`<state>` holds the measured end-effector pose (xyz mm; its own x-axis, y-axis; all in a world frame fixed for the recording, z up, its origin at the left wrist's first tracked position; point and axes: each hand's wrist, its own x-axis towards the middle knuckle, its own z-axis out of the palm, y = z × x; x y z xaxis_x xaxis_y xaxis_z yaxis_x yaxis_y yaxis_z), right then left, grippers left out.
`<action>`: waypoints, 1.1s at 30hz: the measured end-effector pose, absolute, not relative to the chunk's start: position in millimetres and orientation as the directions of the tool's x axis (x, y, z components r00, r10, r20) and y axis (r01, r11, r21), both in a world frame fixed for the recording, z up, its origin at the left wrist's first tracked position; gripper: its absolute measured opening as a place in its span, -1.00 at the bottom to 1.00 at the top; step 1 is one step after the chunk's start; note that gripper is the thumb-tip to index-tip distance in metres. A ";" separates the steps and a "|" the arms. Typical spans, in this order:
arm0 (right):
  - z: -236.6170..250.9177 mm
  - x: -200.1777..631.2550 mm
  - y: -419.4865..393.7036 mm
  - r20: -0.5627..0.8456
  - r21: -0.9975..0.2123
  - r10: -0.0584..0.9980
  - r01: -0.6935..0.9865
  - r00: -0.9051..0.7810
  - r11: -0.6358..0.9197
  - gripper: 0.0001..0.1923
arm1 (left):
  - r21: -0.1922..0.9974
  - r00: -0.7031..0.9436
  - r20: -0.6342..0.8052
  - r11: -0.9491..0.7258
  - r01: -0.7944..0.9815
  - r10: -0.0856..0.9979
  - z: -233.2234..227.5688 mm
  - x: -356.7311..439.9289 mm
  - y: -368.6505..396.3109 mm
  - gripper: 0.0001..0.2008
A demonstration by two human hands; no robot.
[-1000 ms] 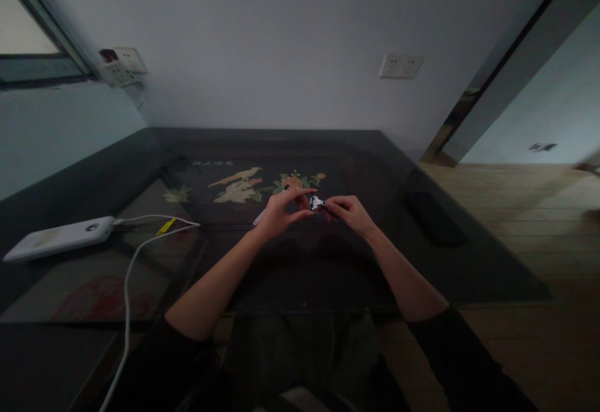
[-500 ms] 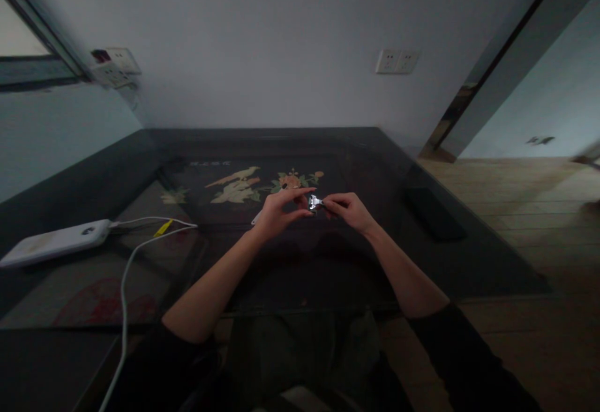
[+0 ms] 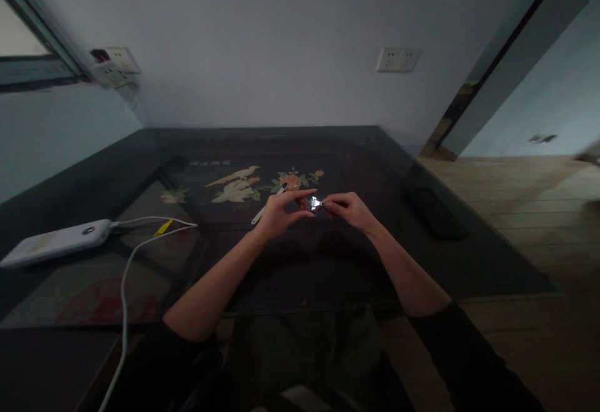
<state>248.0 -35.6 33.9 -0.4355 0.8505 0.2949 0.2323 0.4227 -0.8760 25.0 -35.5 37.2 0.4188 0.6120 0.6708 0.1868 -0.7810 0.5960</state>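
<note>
Both hands meet over the middle of the dark glass table (image 3: 140, 162), just in front of the bird-and-flower inlay (image 3: 239, 185). Between them is a small shiny metal piece (image 3: 315, 203) — too small and too bright to say exactly what it is. The right hand (image 3: 349, 210) pinches it from the right with thumb and forefinger, the other fingers curled under. The left hand (image 3: 280, 212) closes on it from the left, forefinger arched over the top and thumb below, so both hands are grasping the same piece, held slightly above the glass.

To handle it well, one hand should probably do the holding while the other does the fine work; a piece this small will likely slip if both fingertips pull at once. Keeping it low over the table seems wise, since a dropped piece would be hard to find on the dark, reflective top. The light is dim, so turning the piece toward the brighter side of the room would likely help.

Both forearms are bare and stretch forward from dark sleeves, converging in a V; the wrists appear lifted rather than resting on the table. The left wrist is bent inward, the right nearly straight.

A thin white stick (image 3: 263, 209) lies behind the left hand. At the far left sits a white power bank (image 3: 56, 242) with a white cable (image 3: 126, 274) running toward the near edge — well apart from the hands. A flat black thing (image 3: 435, 213) lies to the right.
</note>
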 end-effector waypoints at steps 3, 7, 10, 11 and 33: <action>34.5 248.5 -34.9 0.286 -0.882 0.849 0.225 -0.444 0.414 -0.58 | 0.594 0.440 0.664 -0.784 0.180 0.604 37.1 23.7 -34.8 -0.51; 35.7 249.6 -34.8 0.259 -0.892 0.851 0.225 -0.458 0.393 -0.62 | 0.593 0.468 0.657 -0.788 0.162 0.591 36.9 21.5 -32.8 -0.50; 37.0 250.2 -35.4 0.248 -0.894 0.856 0.233 -0.454 0.382 -0.64 | 0.615 0.468 0.656 -0.779 0.124 0.593 36.4 21.0 -31.3 -0.48; 37.5 250.3 -35.7 0.245 -0.894 0.857 0.236 -0.453 0.381 -0.63 | 0.630 0.467 0.649 -0.769 0.113 0.601 36.3 21.1 -31.1 -0.48; 34.1 252.0 -30.7 0.316 -0.815 0.859 0.348 -0.403 0.463 -0.63 | 0.922 0.492 0.324 -0.385 0.024 0.808 30.4 24.6 -19.1 -0.58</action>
<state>252.0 -30.7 34.1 -0.4027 0.8592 0.3155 0.3483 0.4626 -0.8153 24.6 -19.1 30.4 0.4921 0.8078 0.3245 0.0241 -0.3853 0.9225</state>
